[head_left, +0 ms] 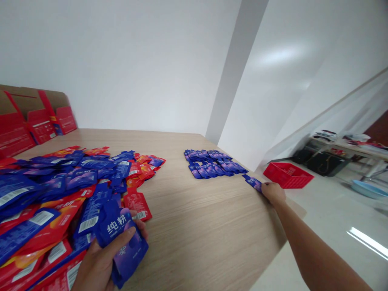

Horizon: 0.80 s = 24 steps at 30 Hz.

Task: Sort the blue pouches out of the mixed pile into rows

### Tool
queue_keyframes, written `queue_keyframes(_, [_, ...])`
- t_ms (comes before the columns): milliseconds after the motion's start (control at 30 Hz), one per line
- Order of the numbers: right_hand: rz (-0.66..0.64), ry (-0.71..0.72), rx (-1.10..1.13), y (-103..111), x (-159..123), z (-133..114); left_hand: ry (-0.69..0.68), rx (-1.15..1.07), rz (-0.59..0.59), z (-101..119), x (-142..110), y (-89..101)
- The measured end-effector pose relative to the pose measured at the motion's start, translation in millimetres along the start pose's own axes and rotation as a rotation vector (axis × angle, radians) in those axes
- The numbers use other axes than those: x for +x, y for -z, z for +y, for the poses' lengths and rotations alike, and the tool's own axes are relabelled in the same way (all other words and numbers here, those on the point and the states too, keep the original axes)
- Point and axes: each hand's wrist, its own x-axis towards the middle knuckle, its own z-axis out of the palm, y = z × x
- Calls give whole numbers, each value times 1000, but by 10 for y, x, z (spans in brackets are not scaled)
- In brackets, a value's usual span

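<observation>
My left hand is closed around a small stack of blue packets at the near left of the wooden table. Far out at the table's right edge, my right hand pinches a single blue packet just short of the rows of sorted blue packets. A big heap of mixed red and blue packets covers the table's left side next to my left hand.
Folded red cardboard boxes stand against the wall at the far left. On the floor to the right lie a red plastic basket, a black case and a light blue basin.
</observation>
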Motion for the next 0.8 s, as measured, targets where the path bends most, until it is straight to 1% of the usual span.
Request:
queue_keyframes(67, [13,-191,20,-38,0,-35,25,11,17,7,-1,-9])
queue_keyframes(100, [35,-264,35,-42,-5,-79,36,19,27,11,-1,-14])
queue_keyframes(167, [115,-318,76,-28,-36,-233,48,19,45,13,4,-24])
queue_keyframes(200, [161,-303,104,-15,-72,-348,49,16,52,9,10,-25])
queue_keyframes(267, [207,-190,179,12,-226,-656,55,21,49,-3,29,-18])
queue_keyframes(300, [195,-103,219,25,-365,-847,60,32,36,-11,41,-9])
queue_keyframes(367, [75,121,347,61,-799,-1285,76,70,1,-23,58,14])
queue_keyframes(400, [-39,263,434,87,-1086,-1519,82,89,-16,-28,60,22])
queue_keyframes(433, [-215,446,622,120,-1399,-1755,81,106,-29,-34,58,28])
queue_keyframes(467, [-368,577,773,158,-1717,-1983,69,120,-33,-40,51,29])
queue_keyframes(500, [-496,674,864,197,-2016,-2196,50,126,-30,-48,41,28])
queue_keyframes(533, [-593,783,919,233,-2272,-2384,30,124,-22,-58,28,25])
queue_keyframes(567, [-637,880,959,262,-2471,-2540,20,119,-10,-70,15,24])
queue_keyframes(600, [-658,934,984,281,-2606,-2657,23,117,-2,-83,1,26])
queue_keyframes(667, [-680,975,1010,288,-2703,-2763,29,121,5,-108,-20,44])
queue_keyframes(733, [-718,955,1022,269,-2674,-2717,30,133,-10,-130,-32,75])
queue_keyframes(800, [-762,919,1030,251,-2647,-2589,37,121,-40,-145,-34,104])
